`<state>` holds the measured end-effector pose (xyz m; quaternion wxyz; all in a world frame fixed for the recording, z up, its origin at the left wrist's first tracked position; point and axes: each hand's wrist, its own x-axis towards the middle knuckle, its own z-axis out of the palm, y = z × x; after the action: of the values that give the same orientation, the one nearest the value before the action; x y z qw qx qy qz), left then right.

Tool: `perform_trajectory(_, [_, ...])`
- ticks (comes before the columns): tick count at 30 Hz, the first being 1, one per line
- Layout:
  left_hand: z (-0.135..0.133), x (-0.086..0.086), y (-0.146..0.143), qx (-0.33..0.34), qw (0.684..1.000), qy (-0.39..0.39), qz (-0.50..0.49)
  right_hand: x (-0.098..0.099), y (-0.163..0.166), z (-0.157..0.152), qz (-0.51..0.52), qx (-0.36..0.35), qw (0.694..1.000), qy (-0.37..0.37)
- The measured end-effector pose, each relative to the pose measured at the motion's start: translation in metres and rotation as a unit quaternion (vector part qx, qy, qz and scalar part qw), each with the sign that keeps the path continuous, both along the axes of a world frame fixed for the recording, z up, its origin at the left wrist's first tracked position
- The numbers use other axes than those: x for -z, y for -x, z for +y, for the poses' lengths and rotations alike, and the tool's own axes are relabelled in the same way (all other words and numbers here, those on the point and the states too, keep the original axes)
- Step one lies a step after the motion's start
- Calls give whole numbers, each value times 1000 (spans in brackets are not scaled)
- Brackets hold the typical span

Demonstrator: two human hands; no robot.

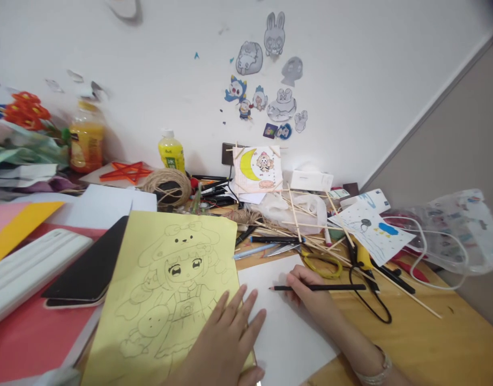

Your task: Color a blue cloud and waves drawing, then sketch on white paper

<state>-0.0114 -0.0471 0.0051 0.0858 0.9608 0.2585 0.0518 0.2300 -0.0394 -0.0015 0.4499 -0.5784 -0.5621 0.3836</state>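
Observation:
A black pencil (330,287) is held in my right hand (308,287), its tip pointing left above a white sheet of paper (284,327) that looks blank. My left hand (226,340) lies spread, palm down, across the lower right of a yellow sheet (150,279) and the left edge of the white one. On the yellow sheet is a line drawing of a girl in a big hat with a bow, a plush animal beside her. Her lower part is hidden under my left hand.
Yellow-handled scissors (322,264), wooden sticks (407,289) and pens crowd the desk behind the white sheet. Left stand a black tablet-like slab (89,262) and a white case (37,268). Twine (168,185) and drink bottles (171,150) line the wall.

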Motion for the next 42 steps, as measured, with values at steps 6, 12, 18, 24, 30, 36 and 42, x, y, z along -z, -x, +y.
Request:
perform_trajectory(6, [2, -6, -4, 9, 999, 25, 30, 4, -1, 1, 84, -48, 995, -10])
perform_trajectory(12, [4, -8, -6, 19, 998, 18, 54, 9, -2, 2, 72, -63, 994, -48])
perform_trajectory(18, [2, -3, -4, 21, 999, 18, 34, 2, 2, 0, 69, -25, 997, 8])
perform_trajectory(24, [3, 12, -4, 23, 1000, -5, -5, 0, 2, 0, 22, 7, 1000, 10])
perform_trajectory(30, [3, 17, -2, 30, 999, -21, -10, 6, 3, 1, 54, 12, 998, -22])
perform_trajectory(36, [3, 39, 0, 55, 991, -99, -70, 2, 1, 1, 40, 20, 995, -85])
perform_trajectory(42, [5, 44, 1, 61, 988, -115, -88, -1, 4, -1, 28, 31, 998, -38])
